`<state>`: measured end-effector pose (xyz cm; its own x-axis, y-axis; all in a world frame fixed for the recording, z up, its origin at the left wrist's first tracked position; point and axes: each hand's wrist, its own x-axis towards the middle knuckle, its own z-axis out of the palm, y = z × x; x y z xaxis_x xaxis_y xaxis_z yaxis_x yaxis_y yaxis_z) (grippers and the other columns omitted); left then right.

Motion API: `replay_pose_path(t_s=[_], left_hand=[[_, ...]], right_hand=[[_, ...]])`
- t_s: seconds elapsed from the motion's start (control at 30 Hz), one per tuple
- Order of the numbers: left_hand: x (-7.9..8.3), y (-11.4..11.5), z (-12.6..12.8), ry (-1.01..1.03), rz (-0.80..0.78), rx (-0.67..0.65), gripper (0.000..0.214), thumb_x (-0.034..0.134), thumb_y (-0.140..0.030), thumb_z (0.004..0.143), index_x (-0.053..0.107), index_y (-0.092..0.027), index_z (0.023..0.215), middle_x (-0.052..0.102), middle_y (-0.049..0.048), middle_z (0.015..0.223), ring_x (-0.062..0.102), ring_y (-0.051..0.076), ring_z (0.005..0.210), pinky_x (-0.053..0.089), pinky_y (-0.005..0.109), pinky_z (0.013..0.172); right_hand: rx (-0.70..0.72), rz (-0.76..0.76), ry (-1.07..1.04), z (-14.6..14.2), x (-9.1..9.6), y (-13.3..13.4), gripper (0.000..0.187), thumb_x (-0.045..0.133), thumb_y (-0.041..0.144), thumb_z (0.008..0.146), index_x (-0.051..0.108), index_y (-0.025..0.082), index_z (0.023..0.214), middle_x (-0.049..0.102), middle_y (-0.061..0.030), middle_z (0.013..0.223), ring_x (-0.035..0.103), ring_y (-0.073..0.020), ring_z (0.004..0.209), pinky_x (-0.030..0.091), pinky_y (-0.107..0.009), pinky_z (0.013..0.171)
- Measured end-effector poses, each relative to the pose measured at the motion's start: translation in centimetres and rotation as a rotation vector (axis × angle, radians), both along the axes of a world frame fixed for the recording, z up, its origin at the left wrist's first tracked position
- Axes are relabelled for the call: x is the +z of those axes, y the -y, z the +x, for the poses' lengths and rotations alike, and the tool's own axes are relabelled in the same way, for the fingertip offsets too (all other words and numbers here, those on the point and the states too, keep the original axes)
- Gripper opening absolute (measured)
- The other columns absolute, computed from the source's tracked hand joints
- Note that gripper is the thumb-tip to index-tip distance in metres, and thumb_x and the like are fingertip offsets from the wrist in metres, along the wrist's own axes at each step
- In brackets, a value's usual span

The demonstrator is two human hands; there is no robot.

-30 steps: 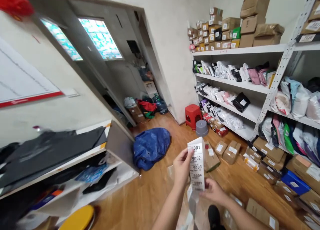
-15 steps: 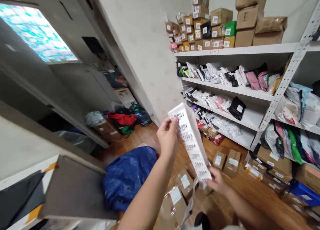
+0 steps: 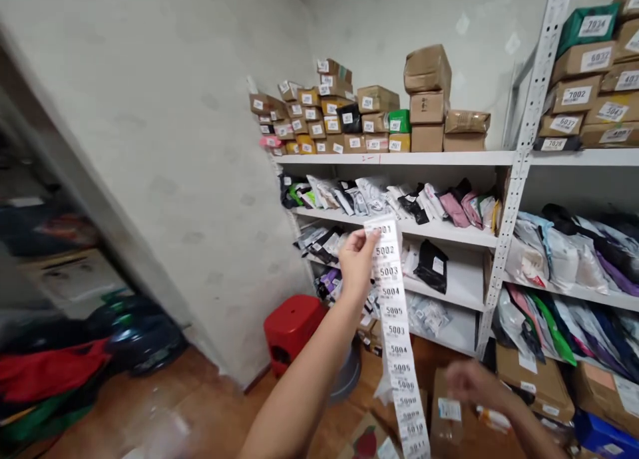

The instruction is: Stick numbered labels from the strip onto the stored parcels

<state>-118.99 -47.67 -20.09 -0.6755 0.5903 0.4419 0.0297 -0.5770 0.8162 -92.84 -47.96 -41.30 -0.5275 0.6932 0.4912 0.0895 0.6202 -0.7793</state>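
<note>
My left hand point(image 3: 358, 256) pinches the top of a long white strip of number labels point(image 3: 392, 291), with the thumb over the first one. Printed numbers such as 5002, 5003 and 5004 run down it. The strip hangs almost straight, and its lower end leaves the bottom of the view. To its right, apart from it, is my right hand point(image 3: 472, 384), smeared by motion, so its fingers cannot be made out. Below that hand stands a brown cardboard box point(image 3: 446, 429) with a white label.
White metal shelves point(image 3: 399, 158) carry labelled cartons point(image 3: 312, 113) on top and bagged parcels point(image 3: 372, 193) lower down. A red stool point(image 3: 294, 319) stands by the wall. Several boxes point(image 3: 536, 389) sit on the floor at right. Dark water jugs point(image 3: 142, 329) lie at left.
The view has swung right, bringing the red stool and more shelving into sight. My right hand has let go of the strip's lower part, which now hangs longer, showing more numbers.
</note>
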Motion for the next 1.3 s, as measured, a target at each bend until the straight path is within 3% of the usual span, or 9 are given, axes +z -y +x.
replay_pose_path(t_s=[0.13,0.2,0.3,0.43,0.83,0.97,1.07,1.13,1.3], left_hand=[[-0.9,-2.5,2.9,-0.319,-0.01,-0.074,0.03,0.082,-0.039,0.068,0.06,-0.018,0.063,0.063,0.0023,0.083,0.058,0.016,0.079,0.047,0.027,0.072],[-1.1,-3.2,4.2,-0.352,-0.03,-0.237,0.035,0.08,-0.042,0.071,0.055,-0.019,0.063,0.062,0.0015,0.08,0.058,0.016,0.075,0.047,0.027,0.069],[-0.8,-4.1,5.5,-0.35,-0.092,-0.43,0.041,0.079,-0.047,0.072,0.05,-0.02,0.065,0.055,-0.0039,0.063,0.051,0.011,0.059,0.041,0.022,0.057],[0.7,-6.2,6.1,-0.327,-0.08,-0.535,0.037,0.081,-0.047,0.071,0.057,-0.019,0.074,0.062,-0.0024,0.067,0.057,0.012,0.063,0.045,0.024,0.061],[2.0,-18.8,2.8,-0.529,0.09,-0.489,0.038,0.064,-0.055,0.084,0.06,-0.02,0.071,0.058,-0.0029,0.061,0.052,0.012,0.056,0.041,0.024,0.055],[7.6,-27.3,-4.1,-0.716,0.263,-0.232,0.029,0.057,-0.045,0.092,0.069,-0.02,0.1,0.071,0.011,0.11,0.063,0.026,0.111,0.046,0.037,0.098],[13.6,-35.1,-10.6,-0.774,0.199,0.146,0.05,0.066,-0.035,0.087,0.058,-0.005,0.127,0.05,0.0245,0.145,0.036,0.035,0.143,0.022,0.045,0.119],[16.7,-39.4,-14.0,-0.824,0.247,0.159,0.063,0.068,-0.032,0.086,0.048,0.0,0.137,0.035,0.0259,0.156,0.021,0.034,0.15,0.01,0.043,0.122],[16.7,-43.8,-18.0,-0.941,0.269,0.07,0.062,0.065,-0.047,0.086,0.058,-0.004,0.13,0.043,0.0277,0.15,0.031,0.039,0.146,0.009,0.053,0.122]], right_hand=[[-0.158,0.081,-0.226,-1.6,10.4,-7.2,0.052,0.062,0.041,0.091,0.052,0.029,0.141,0.062,-0.0124,0.137,0.06,-0.0302,0.125,0.056,-0.048,0.097],[-0.105,0.158,-0.324,-3.0,14.9,-9.2,0.061,0.063,0.041,0.091,0.043,0.031,0.147,0.052,-0.0128,0.148,0.055,-0.0284,0.131,0.055,-0.045,0.098],[-0.046,0.182,-0.405,-4.6,19.1,-10.8,0.039,0.066,0.041,0.089,0.064,0.027,0.125,0.07,-0.0115,0.12,0.07,-0.0238,0.102,0.061,-0.035,0.08],[-0.118,0.18,-0.468,-5.1,20.7,-12.7,0.021,0.07,0.043,0.084,0.075,0.022,0.086,0.075,-0.0066,0.085,0.071,-0.0204,0.077,0.061,-0.031,0.069],[-0.267,0.222,-0.485,-7.3,22.8,-20.9,0.029,0.079,0.047,0.075,0.074,0.022,0.088,0.072,-0.0039,0.075,0.064,-0.0162,0.062,0.056,-0.027,0.055],[-0.419,0.261,-0.564,-10.2,23.9,-24.8,0.027,0.078,0.047,0.076,0.073,0.022,0.087,0.07,-0.0028,0.068,0.06,-0.0152,0.053,0.049,-0.025,0.042],[-0.464,0.317,-0.541,-13.1,24.9,-28.0,0.026,0.079,0.047,0.076,0.074,0.023,0.085,0.071,-0.0038,0.072,0.065,-0.0171,0.06,0.053,-0.026,0.048],[-0.479,0.361,-0.515,-15.2,25.6,-30.1,0.026,0.079,0.047,0.076,0.074,0.023,0.084,0.073,-0.0044,0.073,0.067,-0.018,0.064,0.056,-0.027,0.053],[-0.577,0.506,-0.471,-20.1,27.2,-33.1,0.022,0.076,0.044,0.079,0.075,0.023,0.083,0.075,-0.0052,0.076,0.069,-0.0186,0.066,0.059,-0.028,0.058]])
